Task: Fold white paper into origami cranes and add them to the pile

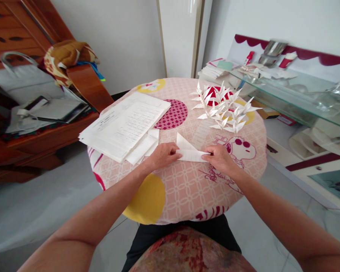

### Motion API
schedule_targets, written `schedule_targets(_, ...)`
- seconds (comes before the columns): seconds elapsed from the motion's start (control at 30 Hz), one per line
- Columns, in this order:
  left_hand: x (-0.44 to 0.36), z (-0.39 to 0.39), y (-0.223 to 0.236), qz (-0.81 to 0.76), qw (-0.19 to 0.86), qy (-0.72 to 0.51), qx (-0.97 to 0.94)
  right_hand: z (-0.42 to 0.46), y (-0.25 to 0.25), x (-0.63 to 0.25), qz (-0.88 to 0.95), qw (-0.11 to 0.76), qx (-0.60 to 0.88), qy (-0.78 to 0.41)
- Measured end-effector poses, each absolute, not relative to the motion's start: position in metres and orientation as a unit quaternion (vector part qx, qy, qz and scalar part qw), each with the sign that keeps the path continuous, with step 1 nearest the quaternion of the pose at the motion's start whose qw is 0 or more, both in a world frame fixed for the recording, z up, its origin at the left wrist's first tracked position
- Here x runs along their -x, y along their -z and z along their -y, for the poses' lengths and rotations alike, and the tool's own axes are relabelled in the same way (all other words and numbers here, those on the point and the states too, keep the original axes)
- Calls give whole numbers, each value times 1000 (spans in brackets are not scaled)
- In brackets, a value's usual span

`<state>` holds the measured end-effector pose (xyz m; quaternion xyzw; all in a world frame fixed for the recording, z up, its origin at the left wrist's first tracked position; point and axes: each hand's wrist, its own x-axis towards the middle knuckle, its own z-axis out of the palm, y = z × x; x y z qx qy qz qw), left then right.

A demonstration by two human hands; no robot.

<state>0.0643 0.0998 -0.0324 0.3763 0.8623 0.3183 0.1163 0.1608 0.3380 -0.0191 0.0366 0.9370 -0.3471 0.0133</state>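
Between my two hands is a white sheet of paper point(191, 155), folded so that a triangular flap stands up behind a long flat strip. My left hand point(164, 154) pinches the strip's left end. At its right end, my right hand point(219, 156) grips the paper between thumb and fingers. Several folded paper cranes point(219, 104) stand clustered at the back right of the round table. A thick stack of printed sheets point(124, 124) lies to the left, with smaller paper pieces point(144, 148) partly under its near edge.
A patterned cloth point(178, 189) covers the round table point(147, 223). On the right stands a glass-topped cabinet point(294, 102) with papers and tins on it. To the left, a wooden chair point(85, 83) holds a grey bag point(28, 81) and a laptop-like device point(56, 109).
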Motion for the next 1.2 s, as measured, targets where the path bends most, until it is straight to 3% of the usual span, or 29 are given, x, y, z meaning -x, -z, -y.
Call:
schedule_targets(0.57,-56,-110,34,-892,88,-297,-331,-346,29,-145,-969,1,13,248)
schedule_targets(1.2,-55,-113,36,-911,82,-238,-327,-340,29,-150,-970,-28,-16,241)
